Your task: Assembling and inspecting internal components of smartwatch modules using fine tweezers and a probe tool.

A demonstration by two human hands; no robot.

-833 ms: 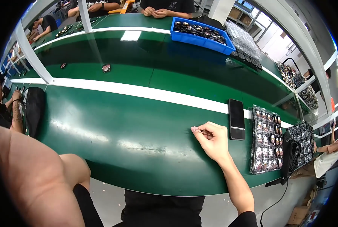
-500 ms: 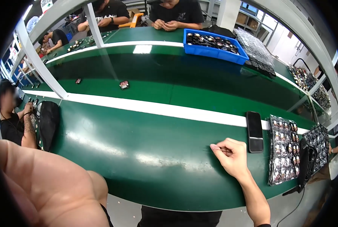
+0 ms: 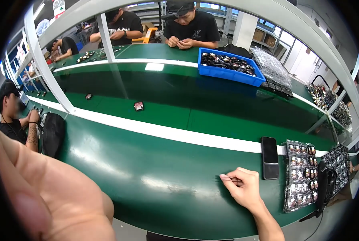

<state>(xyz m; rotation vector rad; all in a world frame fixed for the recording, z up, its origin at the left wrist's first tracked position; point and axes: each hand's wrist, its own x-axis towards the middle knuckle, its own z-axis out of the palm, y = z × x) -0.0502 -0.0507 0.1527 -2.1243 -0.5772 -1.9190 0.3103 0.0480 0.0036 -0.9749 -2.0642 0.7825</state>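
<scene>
My left hand [image 3: 63,193] is raised very near the camera at the lower left, its palm and wrist filling that corner. Its fingers run out of the picture. Over the green tabletop [image 3: 155,160], right of the middle, my right hand [image 3: 243,188] is closed on thin dark tweezers [image 3: 235,180]. Their fine tips poke out to the left past the thumb. Beyond and right of this hand, a dark phone [image 3: 270,150] with a greyer lower part rests across the table's white edge strip. Next to it lies a clear compartment tray [image 3: 301,176] holding many small parts.
A second filled tray [image 3: 336,164] and a black cable [image 3: 326,188] lie at the right edge. Small parts [image 3: 138,106] sit on the sunken green belt. Beyond it stands a blue bin [image 3: 231,76] of parts. Co-workers [image 3: 193,28] sit opposite and left. Metal posts [image 3: 47,68] frame the bench.
The view has tilted upward, so the bench, phone and trays appear lower. My right hand keeps its grip on the tweezers. My left hand stays close to the camera, shifted slightly.
</scene>
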